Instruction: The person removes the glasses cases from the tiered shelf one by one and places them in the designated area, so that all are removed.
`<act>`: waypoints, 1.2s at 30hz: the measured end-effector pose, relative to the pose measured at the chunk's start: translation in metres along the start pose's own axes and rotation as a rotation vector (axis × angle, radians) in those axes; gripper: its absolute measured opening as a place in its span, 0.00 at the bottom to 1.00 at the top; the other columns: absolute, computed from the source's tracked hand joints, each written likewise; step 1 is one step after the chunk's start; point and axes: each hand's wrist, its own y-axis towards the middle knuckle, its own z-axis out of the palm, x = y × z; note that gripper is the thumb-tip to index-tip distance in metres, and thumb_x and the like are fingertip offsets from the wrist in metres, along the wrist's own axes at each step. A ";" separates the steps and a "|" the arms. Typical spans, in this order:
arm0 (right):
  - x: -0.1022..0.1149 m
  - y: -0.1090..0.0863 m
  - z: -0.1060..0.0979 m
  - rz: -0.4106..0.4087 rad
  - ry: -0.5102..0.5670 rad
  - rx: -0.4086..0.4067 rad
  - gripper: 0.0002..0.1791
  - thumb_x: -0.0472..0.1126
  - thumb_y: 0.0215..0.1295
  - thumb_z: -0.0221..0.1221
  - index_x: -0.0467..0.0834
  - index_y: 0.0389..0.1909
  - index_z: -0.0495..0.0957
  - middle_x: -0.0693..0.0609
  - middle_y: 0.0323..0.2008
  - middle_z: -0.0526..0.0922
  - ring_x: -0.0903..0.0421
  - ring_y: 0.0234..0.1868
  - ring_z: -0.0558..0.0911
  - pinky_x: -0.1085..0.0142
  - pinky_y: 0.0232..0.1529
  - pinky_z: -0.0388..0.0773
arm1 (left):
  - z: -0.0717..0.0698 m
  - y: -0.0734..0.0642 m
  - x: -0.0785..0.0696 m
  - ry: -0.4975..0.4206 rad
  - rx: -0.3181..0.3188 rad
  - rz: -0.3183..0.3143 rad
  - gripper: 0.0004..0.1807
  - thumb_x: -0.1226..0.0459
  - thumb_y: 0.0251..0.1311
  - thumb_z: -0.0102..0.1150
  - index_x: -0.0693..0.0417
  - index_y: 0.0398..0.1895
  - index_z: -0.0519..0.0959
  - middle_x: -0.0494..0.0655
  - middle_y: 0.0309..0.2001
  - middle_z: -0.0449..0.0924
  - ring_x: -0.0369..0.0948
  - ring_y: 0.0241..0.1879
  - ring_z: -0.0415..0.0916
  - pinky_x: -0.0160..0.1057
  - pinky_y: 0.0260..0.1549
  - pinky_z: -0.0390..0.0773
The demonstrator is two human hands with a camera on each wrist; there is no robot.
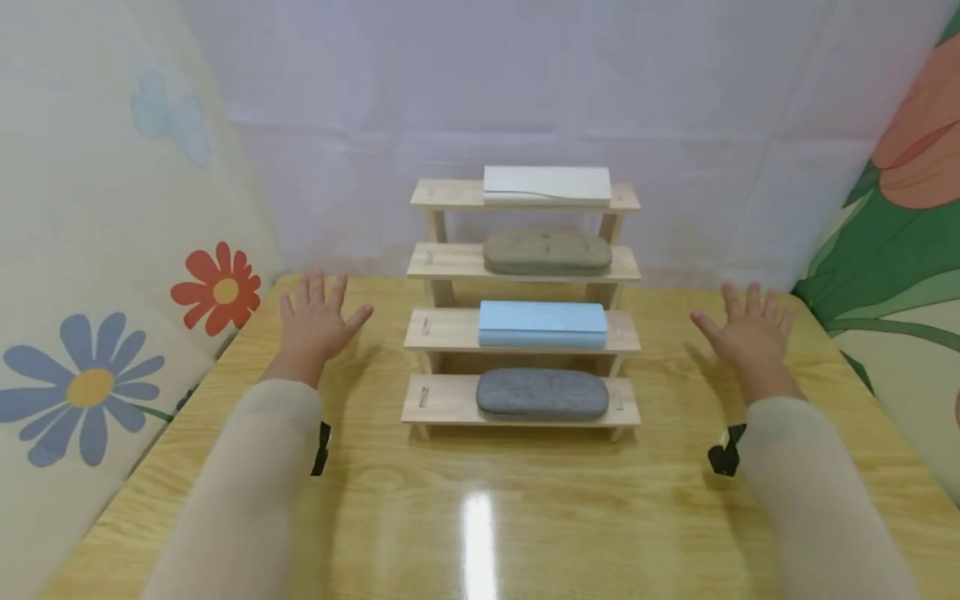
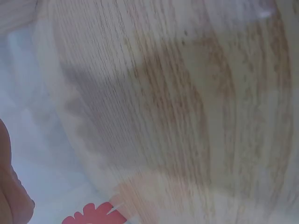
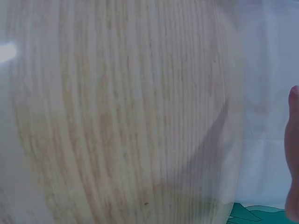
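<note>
In the head view my left hand [image 1: 315, 325] is held out palm down with fingers spread, left of a stepped wooden rack. My right hand [image 1: 750, 333] mirrors it on the right side, thumb pointing inward. Neither holds anything. The wooden rack [image 1: 450, 406] has several tiers, each bearing one glasses case: a white case [image 1: 546, 185] on top, a grey-brown case [image 1: 547, 252] below it, then a light blue case [image 1: 543, 323], and a dark grey fabric case [image 1: 542, 393] on the lowest tier. Only edges of the hands show in the wrist views.
Under the rack lies a wood-grain table [image 1: 405, 508] with a bright light reflection near its front. A white cloth [image 1: 337, 75] hangs behind. Flower-patterned panels, a left panel [image 1: 67, 233] and a right panel [image 1: 892, 375], flank the table.
</note>
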 end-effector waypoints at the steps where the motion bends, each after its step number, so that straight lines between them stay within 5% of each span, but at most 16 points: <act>1: 0.000 -0.001 0.001 -0.006 0.003 0.000 0.53 0.77 0.66 0.30 0.44 0.78 0.33 0.28 0.73 0.24 0.27 0.72 0.25 0.30 0.68 0.21 | 0.001 -0.001 0.001 -0.008 -0.004 0.003 0.47 0.34 0.70 0.29 0.53 0.79 0.33 0.68 0.76 0.21 0.65 0.75 0.21 0.71 0.68 0.23; 7: 0.004 -0.007 0.003 -0.062 0.071 -0.052 0.49 0.70 0.72 0.35 0.35 0.76 0.44 0.26 0.74 0.35 0.27 0.74 0.37 0.31 0.71 0.36 | 0.006 -0.009 0.003 -0.073 -0.051 0.045 0.48 0.38 0.71 0.36 0.62 0.78 0.39 0.71 0.76 0.29 0.66 0.75 0.29 0.70 0.70 0.32; 16: 0.017 -0.017 0.008 -0.130 0.247 -0.134 0.37 0.56 0.75 0.47 0.31 0.71 0.57 0.25 0.71 0.52 0.26 0.70 0.52 0.32 0.67 0.54 | 0.017 -0.029 0.004 -0.326 -0.057 0.083 0.43 0.46 0.73 0.43 0.65 0.77 0.42 0.70 0.76 0.43 0.66 0.74 0.42 0.67 0.70 0.49; 23: 0.025 -0.030 0.012 -0.195 0.325 -0.176 0.36 0.55 0.75 0.49 0.30 0.69 0.60 0.26 0.69 0.58 0.27 0.69 0.56 0.33 0.67 0.56 | 0.021 -0.046 -0.004 -0.434 -0.095 0.096 0.42 0.46 0.73 0.45 0.61 0.77 0.45 0.69 0.75 0.50 0.66 0.72 0.49 0.68 0.67 0.55; 36: 0.035 -0.054 0.012 -0.207 0.438 -0.207 0.34 0.54 0.73 0.52 0.32 0.68 0.63 0.27 0.68 0.62 0.28 0.69 0.59 0.34 0.67 0.57 | 0.025 -0.074 -0.016 -0.670 -0.067 0.098 0.42 0.46 0.71 0.48 0.55 0.78 0.45 0.64 0.75 0.53 0.68 0.70 0.55 0.66 0.65 0.61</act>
